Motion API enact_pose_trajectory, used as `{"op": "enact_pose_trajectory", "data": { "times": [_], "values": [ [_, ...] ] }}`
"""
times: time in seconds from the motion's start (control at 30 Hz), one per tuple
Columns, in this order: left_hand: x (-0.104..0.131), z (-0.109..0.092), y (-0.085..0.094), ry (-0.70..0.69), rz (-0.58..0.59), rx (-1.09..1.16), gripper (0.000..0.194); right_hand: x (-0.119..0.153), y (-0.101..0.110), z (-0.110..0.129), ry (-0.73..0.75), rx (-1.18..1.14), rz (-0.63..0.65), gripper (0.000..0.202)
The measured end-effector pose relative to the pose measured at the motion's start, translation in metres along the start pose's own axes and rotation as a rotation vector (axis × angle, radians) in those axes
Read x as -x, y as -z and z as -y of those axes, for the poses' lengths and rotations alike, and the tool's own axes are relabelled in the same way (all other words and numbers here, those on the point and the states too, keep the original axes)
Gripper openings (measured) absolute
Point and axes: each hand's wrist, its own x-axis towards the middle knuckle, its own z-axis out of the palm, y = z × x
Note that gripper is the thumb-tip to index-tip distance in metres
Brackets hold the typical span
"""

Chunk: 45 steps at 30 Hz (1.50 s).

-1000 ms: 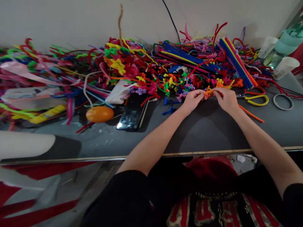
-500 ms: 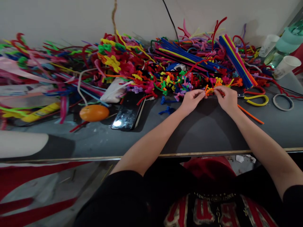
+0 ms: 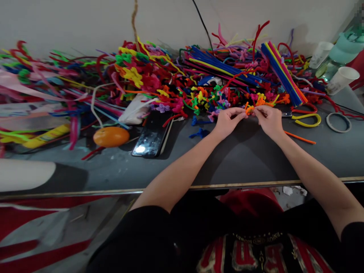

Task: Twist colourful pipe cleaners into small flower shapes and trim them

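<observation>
Between my two hands is a small piece of orange pipe cleaner, bent into loops. My left hand pinches it from the left with thumb and forefinger. My right hand pinches its right side, fingertips pressed together. Just behind the hands lies a heap of small twisted pipe-cleaner flowers in many colours. A straight orange pipe cleaner rests on the table to the right of my right wrist. Two blue twisted pieces lie left of my left hand.
Yellow-and-red-handled scissors and a grey ring lie at the right. A phone and an orange oval object are on the left. Bundles of straight pipe cleaners top the pile. Paper cups stand far right.
The orange pipe cleaner between my fingertips looks more tightly looped, and my right hand has come slightly closer to it. The whole view has shifted a little.
</observation>
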Motion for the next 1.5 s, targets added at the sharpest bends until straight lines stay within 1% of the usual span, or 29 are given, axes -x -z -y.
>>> {"op": "enact_pose_trajectory", "data": {
  "times": [0.07,0.17,0.23,0.4,0.5,0.6,0.73,0.8,0.93,1.03,1.17,1.27,1.4,1.5],
  "values": [
    [0.001,-0.003,0.0,-0.006,-0.008,0.002,0.039,0.002,-0.005,0.001,-0.061,-0.087,0.04,0.025],
    [0.004,-0.006,-0.002,0.002,0.03,-0.004,0.035,0.004,-0.011,0.003,-0.14,-0.166,0.076,0.025],
    [0.005,-0.007,-0.003,-0.012,0.044,-0.013,0.032,0.005,-0.012,0.004,-0.164,-0.189,0.091,0.024],
    [0.006,-0.004,-0.002,-0.096,-0.004,-0.115,0.021,0.007,-0.009,0.009,-0.114,-0.178,0.171,0.028],
    [0.006,-0.002,-0.001,-0.128,-0.042,-0.126,0.02,0.007,-0.008,0.011,-0.087,-0.164,0.199,0.028],
    [0.005,-0.001,0.0,-0.135,-0.06,-0.133,0.019,0.008,-0.008,0.012,-0.069,-0.108,0.175,0.025],
    [0.004,-0.002,0.003,-0.115,-0.082,-0.208,0.017,0.01,-0.01,0.015,-0.05,0.003,0.115,0.024],
    [0.004,-0.004,0.004,-0.123,-0.08,-0.242,0.018,0.011,-0.01,0.017,-0.023,0.047,0.122,0.024],
    [0.005,-0.008,0.005,-0.208,-0.082,-0.343,0.017,0.013,-0.011,0.019,0.025,0.108,0.178,0.026],
    [0.006,-0.008,0.005,-0.296,-0.095,-0.395,0.017,0.014,-0.012,0.018,0.02,0.121,0.171,0.026],
    [0.004,-0.003,0.006,-0.483,-0.077,-0.497,0.019,0.013,-0.014,0.014,0.051,0.081,0.14,0.024],
    [0.003,0.001,0.007,-0.595,-0.059,-0.586,0.023,0.013,-0.015,0.013,0.065,-0.012,0.112,0.022],
    [0.002,0.006,0.007,-0.646,-0.035,-0.665,0.028,0.012,-0.017,0.011,0.008,-0.245,0.087,0.018],
    [0.001,0.009,0.007,-0.693,-0.028,-0.701,0.029,0.009,-0.017,0.009,-0.028,-0.37,0.062,0.019]
  ]
}}
